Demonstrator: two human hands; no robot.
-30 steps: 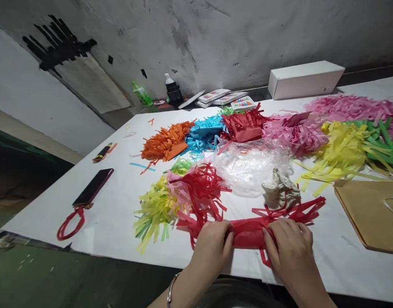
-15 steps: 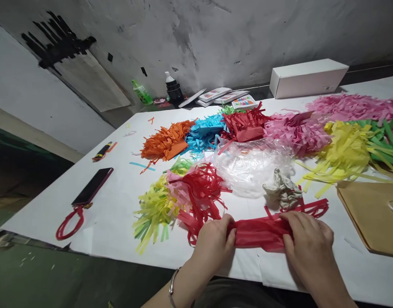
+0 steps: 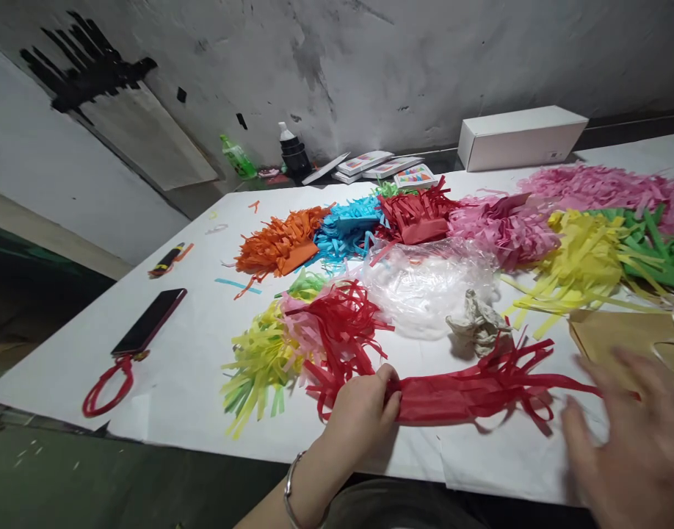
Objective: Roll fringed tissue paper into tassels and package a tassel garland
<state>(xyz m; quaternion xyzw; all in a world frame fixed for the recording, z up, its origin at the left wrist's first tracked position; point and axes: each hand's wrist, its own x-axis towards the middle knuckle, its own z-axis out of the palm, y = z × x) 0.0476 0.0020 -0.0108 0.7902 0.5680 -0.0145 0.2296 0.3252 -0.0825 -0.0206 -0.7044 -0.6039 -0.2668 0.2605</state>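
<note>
A red tissue paper strip [image 3: 441,399] with fringed ends lies across the front of the white table. My left hand [image 3: 364,411] has its fingers closed on the left part of the strip. Off to the right, my right hand [image 3: 626,433] is blurred, fingers apart, beyond the strip's fringe and near the brown paper bag [image 3: 595,338]. One long red strand reaches toward it. A red tassel bunch [image 3: 345,316] rests over pink and yellow fringe [image 3: 265,342], left of a clear plastic bag [image 3: 425,283]. A crumpled whitish glove-like item [image 3: 480,323] sits behind the red strip.
Orange [image 3: 285,239], blue [image 3: 348,228], red, pink, yellow [image 3: 579,257] and green fringed bundles line the table's back. A phone [image 3: 150,321] with a red strap lies left. A white box [image 3: 521,139], flat packs [image 3: 370,163] and bottles stand by the wall.
My right hand has let go of the red strip and moved right, its fingers now spread. The strip's right fringe is uncovered and spread out. My left hand stays on the strip.
</note>
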